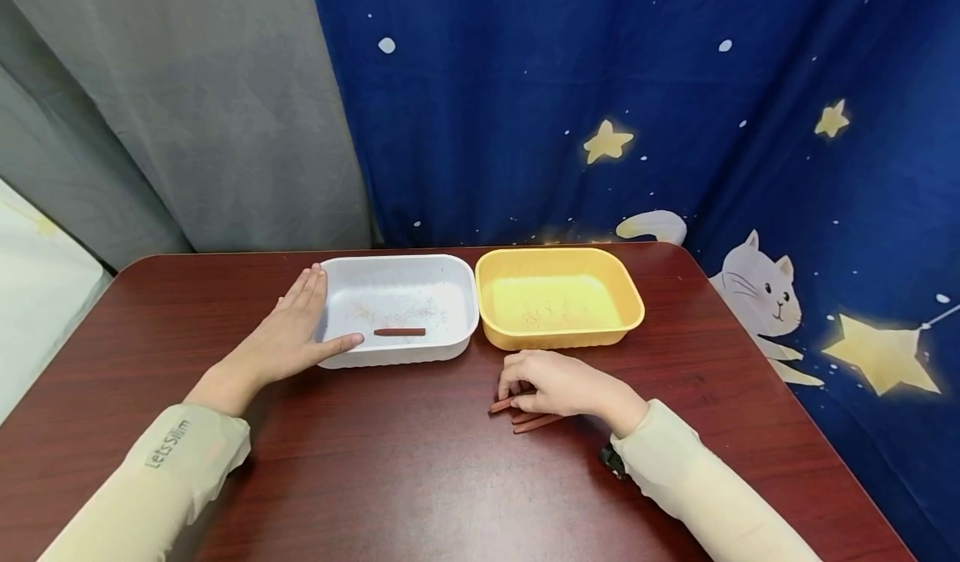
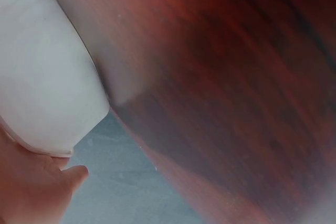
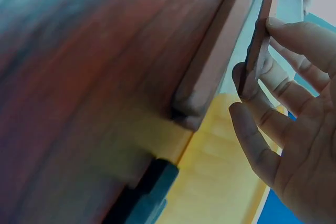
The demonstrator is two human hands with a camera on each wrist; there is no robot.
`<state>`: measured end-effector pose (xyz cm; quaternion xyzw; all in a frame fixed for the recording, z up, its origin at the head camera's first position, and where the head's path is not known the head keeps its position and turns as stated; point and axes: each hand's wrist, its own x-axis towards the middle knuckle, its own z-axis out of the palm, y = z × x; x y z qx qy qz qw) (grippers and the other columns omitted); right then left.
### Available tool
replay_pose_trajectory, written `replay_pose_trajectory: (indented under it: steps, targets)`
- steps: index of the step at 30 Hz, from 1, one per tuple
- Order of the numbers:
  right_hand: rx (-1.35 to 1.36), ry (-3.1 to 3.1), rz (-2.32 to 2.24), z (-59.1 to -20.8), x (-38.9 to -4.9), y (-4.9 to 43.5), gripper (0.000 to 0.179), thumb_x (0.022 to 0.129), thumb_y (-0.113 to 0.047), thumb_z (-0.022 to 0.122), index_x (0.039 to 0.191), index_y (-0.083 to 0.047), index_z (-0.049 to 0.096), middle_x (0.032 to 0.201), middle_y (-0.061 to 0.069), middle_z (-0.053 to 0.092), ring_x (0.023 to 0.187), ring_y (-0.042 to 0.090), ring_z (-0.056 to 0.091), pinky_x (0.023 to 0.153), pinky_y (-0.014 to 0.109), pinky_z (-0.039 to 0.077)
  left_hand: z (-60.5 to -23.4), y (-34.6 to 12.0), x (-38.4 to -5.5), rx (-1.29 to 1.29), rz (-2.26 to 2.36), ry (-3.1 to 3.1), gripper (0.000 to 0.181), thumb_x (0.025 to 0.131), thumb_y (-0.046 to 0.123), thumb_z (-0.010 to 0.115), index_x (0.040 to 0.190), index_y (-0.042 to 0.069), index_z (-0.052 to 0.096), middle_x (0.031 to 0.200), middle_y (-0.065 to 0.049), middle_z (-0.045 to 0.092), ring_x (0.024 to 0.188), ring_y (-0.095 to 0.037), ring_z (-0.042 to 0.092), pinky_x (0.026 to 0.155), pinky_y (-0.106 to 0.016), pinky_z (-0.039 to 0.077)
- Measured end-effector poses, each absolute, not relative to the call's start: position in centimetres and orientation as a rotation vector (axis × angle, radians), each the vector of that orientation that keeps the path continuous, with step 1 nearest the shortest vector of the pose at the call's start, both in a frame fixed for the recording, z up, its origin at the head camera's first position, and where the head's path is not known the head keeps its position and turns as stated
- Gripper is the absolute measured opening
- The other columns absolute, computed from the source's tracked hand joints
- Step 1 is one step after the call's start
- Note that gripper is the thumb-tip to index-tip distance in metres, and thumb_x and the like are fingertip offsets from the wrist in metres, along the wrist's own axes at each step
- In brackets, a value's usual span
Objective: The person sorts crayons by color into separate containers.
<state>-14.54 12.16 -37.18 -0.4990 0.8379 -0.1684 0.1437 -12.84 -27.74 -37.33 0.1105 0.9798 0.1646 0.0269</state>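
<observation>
My right hand [image 1: 562, 383] pinches a reddish-brown stick [image 3: 256, 51] between thumb and fingers, low over the table in front of the yellow tub. More sticks of the same kind [image 1: 536, 424] lie beneath that hand, partly hidden by it; one stick [image 3: 210, 61] shows large in the right wrist view. My left hand [image 1: 296, 328] rests at the left end of the white tub [image 1: 397, 355], fingers straight along its side and thumb over the front rim. Inside that tub, near its front wall, lies a single reddish-brown stick [image 1: 400, 332].
To the right of the white tub stands the yellow tub [image 1: 562, 338], their ends side by side near the table's back edge. Both tubs have small crumbs on their floors. The dark red-brown table [image 1: 375, 462] meets grey and blue curtains [image 1: 487, 112] behind.
</observation>
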Motion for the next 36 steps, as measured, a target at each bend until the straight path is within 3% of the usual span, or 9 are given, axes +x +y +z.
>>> replay_pose_trajectory:
  steps: [27,36]
  targets:
    - [-1.510,2.467,-0.714,-35.6,-14.6,8.5,0.014,0.093,-0.010,0.064,0.102,-0.016,0.074,0.099,-0.003,0.064,0.090,0.011,0.059,0.083,0.022,0.049,-37.4,-27.8,-12.7,0.332,0.513,3.020,0.116,0.090,0.071,0.052,0.155,-0.004,-0.009,0.165,-0.016,-0.016,0.155,-0.035,-0.011,0.117,-0.068,0.013]
    - [-1.532,2.499,-0.756,-35.0,-14.9,6.8,0.013,0.095,-0.011,0.064,0.102,-0.016,0.074,0.096,-0.004,0.064,0.086,0.011,0.056,0.081,0.023,0.047,-37.3,-27.7,-12.8,0.335,0.514,3.027,0.117,0.090,0.070,0.053,0.155,-0.004,-0.009,0.165,-0.017,-0.015,0.155,-0.036,-0.010,0.118,-0.067,0.013]
